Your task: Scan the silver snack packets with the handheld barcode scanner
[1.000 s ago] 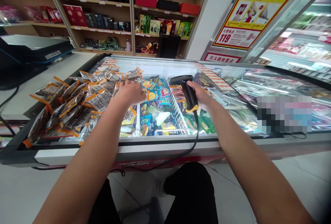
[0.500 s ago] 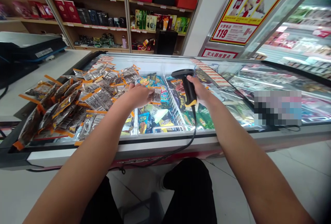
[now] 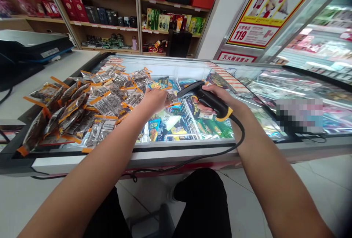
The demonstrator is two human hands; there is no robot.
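A black and yellow barcode scanner (image 3: 210, 100) is gripped by its handle in my right hand (image 3: 220, 96), its head tilted toward the left. In my left hand (image 3: 156, 98) is a small snack packet (image 3: 173, 96) with an orange edge, close in front of the scanner's head. To the left of that hand, many similar clear packets with orange ends lie in a loose pile (image 3: 104, 100) on the freezer's glass top. The scanner's cable (image 3: 242, 131) loops down from the handle and runs along the freezer's front.
Under the glass of the chest freezer (image 3: 176, 152), wire baskets (image 3: 189, 117) hold colourful frozen packs. A counter with a scale-like device (image 3: 35, 47) stands at the left. Shelves of boxes (image 3: 110, 23) rise behind. A blurred patch covers something on the right.
My right hand has turned the scanner from upright to leaning, bringing its head toward the packet. My left hand still holds the packet, slightly further right in view.
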